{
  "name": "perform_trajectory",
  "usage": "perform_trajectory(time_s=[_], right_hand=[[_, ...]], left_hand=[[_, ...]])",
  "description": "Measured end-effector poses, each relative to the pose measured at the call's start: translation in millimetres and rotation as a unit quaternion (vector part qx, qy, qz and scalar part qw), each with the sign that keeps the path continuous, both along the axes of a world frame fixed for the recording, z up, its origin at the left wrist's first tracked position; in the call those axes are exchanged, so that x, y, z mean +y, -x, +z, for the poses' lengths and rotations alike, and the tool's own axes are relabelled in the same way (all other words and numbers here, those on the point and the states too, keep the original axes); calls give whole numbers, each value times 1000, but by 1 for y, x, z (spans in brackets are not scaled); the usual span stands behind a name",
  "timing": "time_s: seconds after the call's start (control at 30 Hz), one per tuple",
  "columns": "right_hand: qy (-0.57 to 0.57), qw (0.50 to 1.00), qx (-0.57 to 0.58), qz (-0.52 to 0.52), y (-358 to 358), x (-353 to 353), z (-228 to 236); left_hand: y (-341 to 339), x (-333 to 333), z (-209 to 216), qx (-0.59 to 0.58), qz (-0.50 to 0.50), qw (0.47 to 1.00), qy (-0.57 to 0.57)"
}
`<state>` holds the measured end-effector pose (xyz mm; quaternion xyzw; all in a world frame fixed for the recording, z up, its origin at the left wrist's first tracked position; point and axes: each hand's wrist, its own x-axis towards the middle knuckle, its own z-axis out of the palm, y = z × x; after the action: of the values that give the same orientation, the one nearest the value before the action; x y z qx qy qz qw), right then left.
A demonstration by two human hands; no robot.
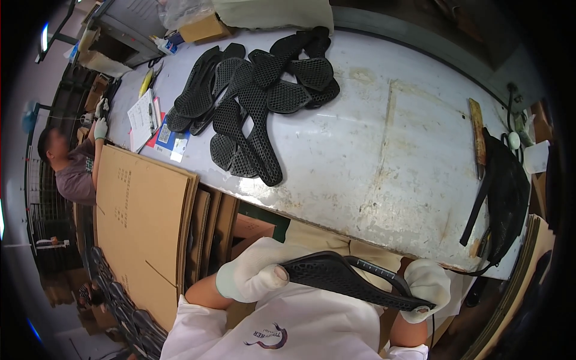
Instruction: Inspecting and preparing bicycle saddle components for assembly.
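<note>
In the head view, the left hand [255, 273], in a white glove, is at the lower centre of the frame. Its fingers grasp one end of a black insole [324, 276], the thumb lying over that end. The right hand [427, 288], also gloved, is farther right, its fingers closed around the other end. The insole spans the gap between the hands, in front of the white shirt [288, 330] and just off the near edge of the bench [366, 156]. A raised strip runs along its right part; whether this is a second piece, I cannot tell.

On the bench, at upper centre, is a pile of insoles [258, 102], overlapping at various angles. Left of it are a paper [141, 120] with a pen on it, a blue card [170, 141] and a yellow object [146, 83]. A bottle [163, 45] and a carton [205, 29] stand near the top edge. At right lie a wooden-handled tool [477, 138] and, just beside it, a black bag [505, 198].

Cardboard sheets [141, 210] stand at left, with more black pieces [120, 294] at lower left. Beyond, a co-worker [75, 171] reaches a gloved hand [101, 128] over the bench.
</note>
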<state>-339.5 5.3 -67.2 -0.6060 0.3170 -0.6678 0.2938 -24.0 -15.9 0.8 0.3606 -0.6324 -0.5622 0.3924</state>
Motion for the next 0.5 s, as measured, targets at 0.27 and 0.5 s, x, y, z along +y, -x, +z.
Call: perform_trajectory(time_s=[0.27, 0.5], right_hand=[[49, 988, 107, 104, 20, -3, 9], [-121, 911, 368, 138, 3, -4, 38]], left_hand=[[-7, -9, 6, -37, -43, 992, -117], [-2, -8, 22, -164, 1, 986, -28]])
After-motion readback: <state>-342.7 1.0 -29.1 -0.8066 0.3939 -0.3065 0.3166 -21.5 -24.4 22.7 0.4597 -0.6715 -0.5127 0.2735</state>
